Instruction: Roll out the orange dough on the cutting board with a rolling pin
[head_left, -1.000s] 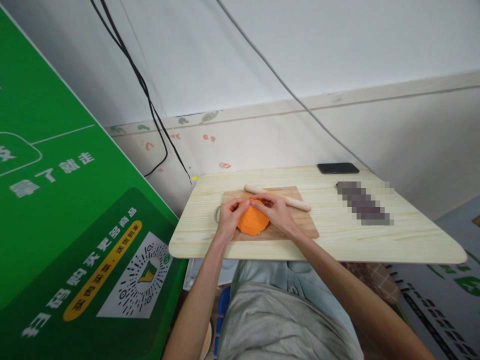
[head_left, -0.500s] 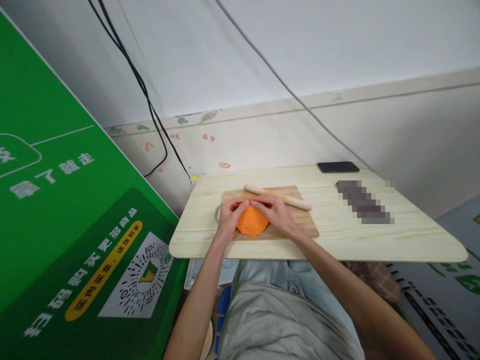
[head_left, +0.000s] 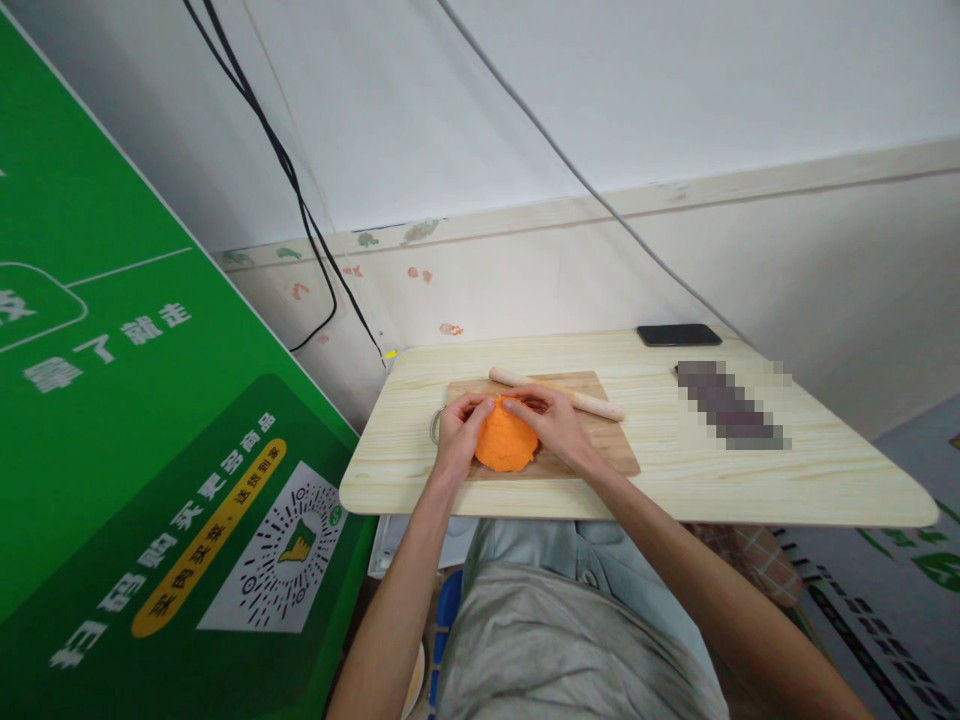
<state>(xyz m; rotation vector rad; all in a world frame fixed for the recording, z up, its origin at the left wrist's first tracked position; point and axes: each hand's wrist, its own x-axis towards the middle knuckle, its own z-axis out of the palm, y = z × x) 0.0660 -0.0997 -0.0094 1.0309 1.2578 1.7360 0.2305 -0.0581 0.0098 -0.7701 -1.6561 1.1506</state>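
Note:
A flattened round of orange dough [head_left: 507,440] is held over a wooden cutting board [head_left: 616,455]. My left hand [head_left: 459,435] grips its upper left edge, thumb on the near face and fingers curled behind. On the upper right edge, my right hand [head_left: 551,420] pinches the dough the same way; the two thumbs lie close together. The fingertips behind the dough are hidden. Just beyond my hands a wooden rolling pin [head_left: 600,405] lies slantwise across the board. A metal ring handle [head_left: 435,427] shows at the board's left side.
The board rests on a pale wood table [head_left: 405,470] against a white wall. A black phone [head_left: 679,335] lies at the back right, with a blurred-out dark object [head_left: 727,405] nearer. A green printed panel [head_left: 247,420] stands at the left, and black cables [head_left: 289,170] hang beside it.
My thumbs have drawn slightly apart along the dough's top edge, and the dough looks a little broader and rounder. The rolling pin and board stay where they were.

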